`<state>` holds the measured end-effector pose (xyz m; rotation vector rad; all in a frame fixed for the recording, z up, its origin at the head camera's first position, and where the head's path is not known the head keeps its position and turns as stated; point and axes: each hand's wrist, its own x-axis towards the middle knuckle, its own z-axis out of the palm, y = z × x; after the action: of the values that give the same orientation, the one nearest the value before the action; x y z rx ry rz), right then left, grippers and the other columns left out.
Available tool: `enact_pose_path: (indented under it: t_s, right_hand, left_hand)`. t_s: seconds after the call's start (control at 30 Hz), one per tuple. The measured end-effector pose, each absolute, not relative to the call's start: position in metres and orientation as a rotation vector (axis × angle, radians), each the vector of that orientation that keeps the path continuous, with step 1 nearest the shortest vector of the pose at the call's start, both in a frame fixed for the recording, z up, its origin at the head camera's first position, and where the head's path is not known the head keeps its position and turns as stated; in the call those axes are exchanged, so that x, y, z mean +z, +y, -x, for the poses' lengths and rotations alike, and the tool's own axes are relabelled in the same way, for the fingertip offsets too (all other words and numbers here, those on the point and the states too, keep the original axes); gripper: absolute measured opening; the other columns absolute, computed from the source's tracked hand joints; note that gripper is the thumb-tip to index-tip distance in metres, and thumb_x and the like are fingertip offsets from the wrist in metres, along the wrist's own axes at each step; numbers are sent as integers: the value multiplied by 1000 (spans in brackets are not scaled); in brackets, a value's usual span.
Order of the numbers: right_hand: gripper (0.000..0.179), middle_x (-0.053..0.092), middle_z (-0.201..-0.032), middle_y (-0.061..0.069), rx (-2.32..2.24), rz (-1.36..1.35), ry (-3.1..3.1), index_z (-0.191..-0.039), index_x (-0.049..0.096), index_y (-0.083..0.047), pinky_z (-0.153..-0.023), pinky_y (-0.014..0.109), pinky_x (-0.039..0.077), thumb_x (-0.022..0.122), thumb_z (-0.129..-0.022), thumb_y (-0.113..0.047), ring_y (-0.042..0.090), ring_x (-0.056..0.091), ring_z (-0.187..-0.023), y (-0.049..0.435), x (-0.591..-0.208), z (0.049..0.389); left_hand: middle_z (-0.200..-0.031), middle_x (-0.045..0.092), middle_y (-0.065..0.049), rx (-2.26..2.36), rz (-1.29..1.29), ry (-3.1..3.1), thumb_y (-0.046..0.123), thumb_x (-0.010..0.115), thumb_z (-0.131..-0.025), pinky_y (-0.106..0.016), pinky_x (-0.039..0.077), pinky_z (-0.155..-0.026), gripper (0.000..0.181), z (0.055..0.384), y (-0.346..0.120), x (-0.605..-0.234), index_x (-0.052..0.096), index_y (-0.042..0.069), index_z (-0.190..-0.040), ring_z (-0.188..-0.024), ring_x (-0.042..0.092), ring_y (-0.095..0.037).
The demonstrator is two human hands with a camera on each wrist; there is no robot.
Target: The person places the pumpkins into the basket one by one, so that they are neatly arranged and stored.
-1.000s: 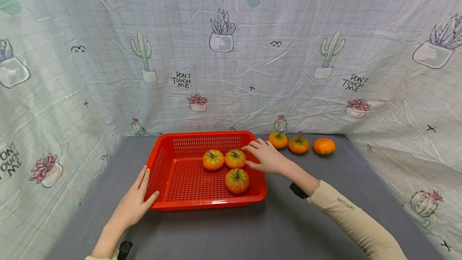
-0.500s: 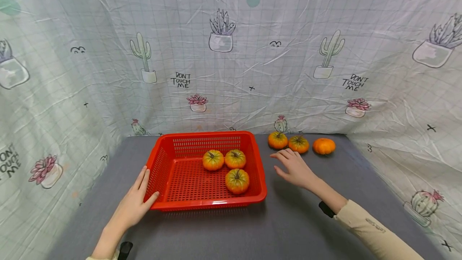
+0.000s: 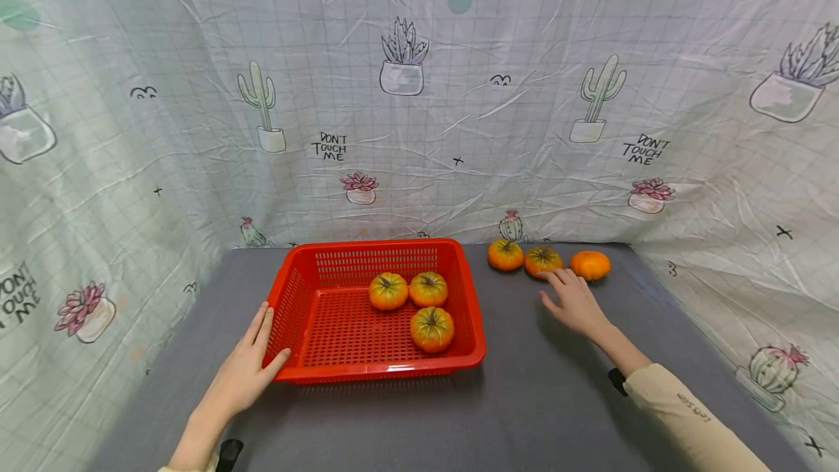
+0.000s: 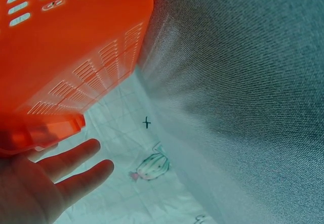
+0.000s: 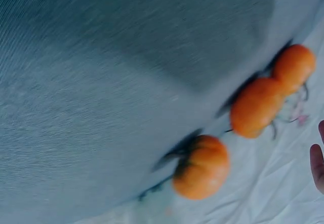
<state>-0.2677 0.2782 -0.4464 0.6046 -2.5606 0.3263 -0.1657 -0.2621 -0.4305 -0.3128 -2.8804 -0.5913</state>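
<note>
A red perforated plastic basket [image 3: 387, 369] holds three small orange-and-green pumpkins [image 3: 388, 291] toward its right side. My left hand [image 3: 239, 374] rests on the basket's left rim, with fingers extended along it; in the left wrist view, straight fingers [image 4: 76, 159] show beside the rim. My right hand [image 3: 577, 304] reaches forward over the table, fingers loosely bent and holding nothing. Its fingertips overlap the lower edge of the middle pumpkin [image 3: 542, 259] in the back row. Either side of that sit a left pumpkin [image 3: 505, 256] and a smoother orange pumpkin [image 3: 591, 265].
Grey cloth covers the table [image 3: 367, 428]. A pale curtain [image 3: 459, 115] printed with cacti hangs close behind the pumpkins and along both sides. The right wrist view shows the back-row pumpkins [image 5: 255, 107] near the curtain, two of them close together.
My right hand has left the basket's right side and moved rightward to the pumpkins at the back. The left hand and the basket have stayed put.
</note>
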Motion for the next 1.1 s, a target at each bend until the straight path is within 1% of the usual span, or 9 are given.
enact_pose_path:
  t_s: [0.13, 0.3, 0.5, 0.6, 0.73, 0.83, 0.97, 1.1]
  right_hand:
    - [31, 59, -97, 17, 324, -547, -2562, -105, 59, 1, -68, 44, 37, 65, -77, -11, 32, 51, -89, 292, -452, 272]
    - [30, 58, -97, 18, 317, -507, -2556, -105, 59, 2, -69, 47, 38, 64, -77, -11, 34, 52, -90, 307, -460, 277]
    - [28, 57, -97, 18, 270, -445, -2573, -104, 60, -2, -64, 42, 35, 64, -77, -10, 33, 51, -89, 326, -467, 285]
    - [28, 56, -97, 17, 177, -469, -2568, -102, 60, -1, -63, 42, 33, 64, -75, -9, 33, 49, -91, 336, -471, 290]
    - [29, 55, -97, 17, -12, -584, -2536, -99, 60, 1, -65, 46, 34, 65, -70, -4, 34, 48, -93, 351, -476, 297]
    - [31, 55, -100, 19, -119, -643, -2536, -99, 60, 1, -67, 49, 36, 65, -69, -3, 35, 48, -93, 362, -477, 301]
    - [35, 53, -104, 21, -186, -647, -2562, -101, 59, 2, -70, 52, 36, 66, -68, -5, 37, 47, -97, 373, -473, 306]
    - [43, 48, -115, 23, -207, -623, -2625, -109, 57, -1, -73, 53, 34, 68, -68, -9, 40, 42, -105, 378, -467, 312]
  left_hand:
    - [-149, 10, -19, -591, 312, -2881, 32, 52, -87, -58, 33, -93, 75, 166, -262, -431, 14, -4, -141, -124, 32, -45]
    - [-149, 10, -18, -591, 304, -2885, 32, 52, -87, -59, 34, -93, 75, 166, -262, -432, 13, -3, -142, -124, 32, -45]
    - [-149, 9, -17, -592, 295, -2893, 33, 51, -88, -59, 34, -92, 75, 166, -263, -433, 12, -1, -142, -125, 32, -44]
    - [-150, 9, -17, -596, 295, -2894, 33, 51, -88, -59, 35, -91, 75, 167, -263, -433, 12, -1, -142, -125, 32, -44]
    - [-149, 10, -17, -598, 307, -2877, 32, 51, -88, -59, 35, -91, 74, 167, -263, -433, 13, -2, -142, -125, 32, -44]
    - [-149, 11, -18, -595, 322, -2856, 31, 52, -88, -58, 35, -91, 73, 167, -262, -434, 15, -3, -141, -124, 33, -44]
    - [-149, 11, -17, -606, 331, -2846, 31, 52, -88, -58, 35, -90, 73, 167, -262, -433, 15, -4, -141, -124, 33, -45]
    - [-149, 10, -17, -617, 325, -2851, 31, 52, -88, -58, 35, -90, 74, 166, -262, -432, 14, -3, -141, -124, 33, -44]
